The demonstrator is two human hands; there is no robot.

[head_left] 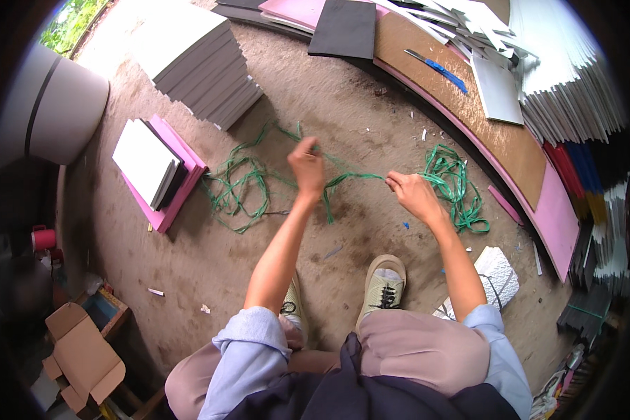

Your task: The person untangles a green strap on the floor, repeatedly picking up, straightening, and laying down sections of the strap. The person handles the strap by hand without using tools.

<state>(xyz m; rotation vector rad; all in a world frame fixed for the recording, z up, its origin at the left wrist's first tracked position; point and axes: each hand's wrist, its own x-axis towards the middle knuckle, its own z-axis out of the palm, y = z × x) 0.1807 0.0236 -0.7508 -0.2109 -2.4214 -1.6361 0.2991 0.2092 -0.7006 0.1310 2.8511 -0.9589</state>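
Observation:
Green plastic twine (358, 175) stretches between my two hands above the concrete floor. My left hand (307, 166) is closed in a fist on it, with strands trailing down and away to the left. My right hand (413, 192) pinches the twine between thumb and fingers. Beside that hand lies a loose green tangle of twine (456, 189). Wide loops of twine (238, 192) spread over the floor to the left of my left hand.
Left are a small stack of pink, black and white sheets (162, 171) and a tall grey block of sheets (210, 73). A brown board (427, 87) with a blue cutter knife (437, 70) lies at right. A cardboard box (84, 357) and white wrapped bundle (497, 276) flank my legs.

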